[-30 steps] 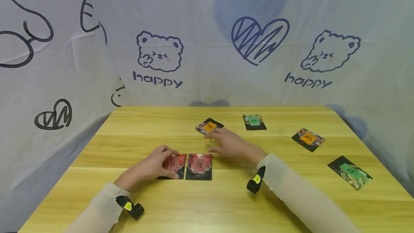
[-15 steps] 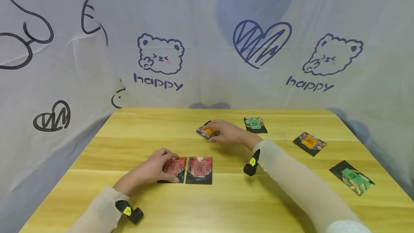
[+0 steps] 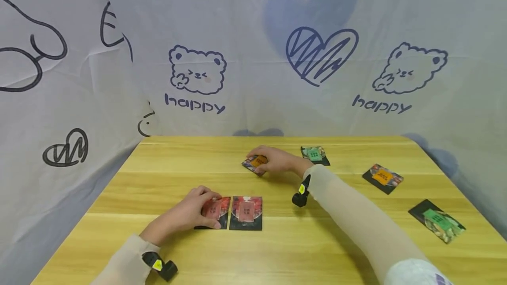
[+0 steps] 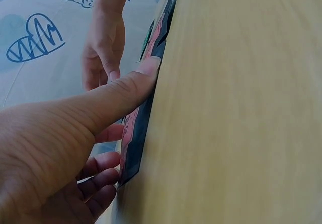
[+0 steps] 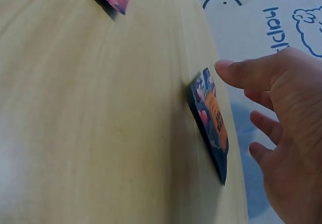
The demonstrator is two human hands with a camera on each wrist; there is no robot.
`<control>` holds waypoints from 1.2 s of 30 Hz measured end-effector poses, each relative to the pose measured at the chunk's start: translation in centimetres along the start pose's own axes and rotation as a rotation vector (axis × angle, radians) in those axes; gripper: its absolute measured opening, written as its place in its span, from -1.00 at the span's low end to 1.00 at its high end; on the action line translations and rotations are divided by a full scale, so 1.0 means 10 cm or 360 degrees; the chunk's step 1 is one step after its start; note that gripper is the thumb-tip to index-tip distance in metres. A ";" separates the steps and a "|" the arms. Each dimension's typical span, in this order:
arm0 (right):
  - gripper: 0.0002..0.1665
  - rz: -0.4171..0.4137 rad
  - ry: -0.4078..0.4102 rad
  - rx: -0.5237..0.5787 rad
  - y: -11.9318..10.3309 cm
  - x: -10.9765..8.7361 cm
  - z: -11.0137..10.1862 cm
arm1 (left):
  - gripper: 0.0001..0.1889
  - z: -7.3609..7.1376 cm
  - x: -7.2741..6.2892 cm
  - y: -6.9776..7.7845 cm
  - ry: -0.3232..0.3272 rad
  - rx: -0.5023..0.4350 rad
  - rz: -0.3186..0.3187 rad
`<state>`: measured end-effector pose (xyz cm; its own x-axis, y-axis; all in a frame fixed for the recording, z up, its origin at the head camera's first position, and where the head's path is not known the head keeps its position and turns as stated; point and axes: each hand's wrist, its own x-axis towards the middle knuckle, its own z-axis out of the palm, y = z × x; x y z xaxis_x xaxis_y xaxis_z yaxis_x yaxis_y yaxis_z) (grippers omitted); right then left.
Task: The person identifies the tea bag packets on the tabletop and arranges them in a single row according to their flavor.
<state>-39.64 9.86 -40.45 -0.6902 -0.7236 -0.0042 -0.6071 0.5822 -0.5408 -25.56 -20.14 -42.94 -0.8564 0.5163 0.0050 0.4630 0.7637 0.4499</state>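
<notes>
My left hand (image 3: 194,210) rests over a flat black packet with a red label (image 3: 222,209), thumb at its near edge and fingers at its far and left edges. In the left wrist view, the thumb lies on the black border of this packet (image 4: 143,128). A matching red packet (image 3: 245,222) lies just right of it, a narrow gap between them. Farther back, my right hand (image 3: 277,159) spans an orange-labelled packet (image 3: 253,162), covering its right side. In the right wrist view, the fingers are spread beside that packet (image 5: 214,116); contact is unclear.
A green-labelled packet (image 3: 315,155) lies behind the right wrist. Toward the right side are another orange packet (image 3: 382,178) and another green packet (image 3: 437,220). All lie on a wooden table (image 3: 301,250), with a drawn-on white cloth (image 3: 253,91) hanging behind.
My right hand has moved left onto the orange-labelled packet, and its fingers have come down around the packet's right side. The left hand keeps its place on the red packet.
</notes>
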 end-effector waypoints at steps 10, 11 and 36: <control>-0.39 0.0058 -0.0163 0.0066 0.02 0.11 0.00 | -0.14 -0.02 -0.02 0.00 -0.0015 -0.0006 0.0002; -0.39 0.0050 -0.0171 0.0050 0.02 0.12 0.00 | -0.14 -0.02 -0.02 0.00 -0.0014 -0.0003 0.0006; -0.50 0.0132 -0.0087 -0.0213 0.14 -0.01 -0.02 | -0.15 0.00 0.01 -0.03 -0.0015 -0.0054 0.0019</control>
<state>-40.57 10.82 -41.06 -0.7199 -0.6879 -0.0921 -0.5985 0.6824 -0.4196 -25.76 -20.36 -43.07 -0.8486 0.5291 0.0020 0.4651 0.7441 0.4797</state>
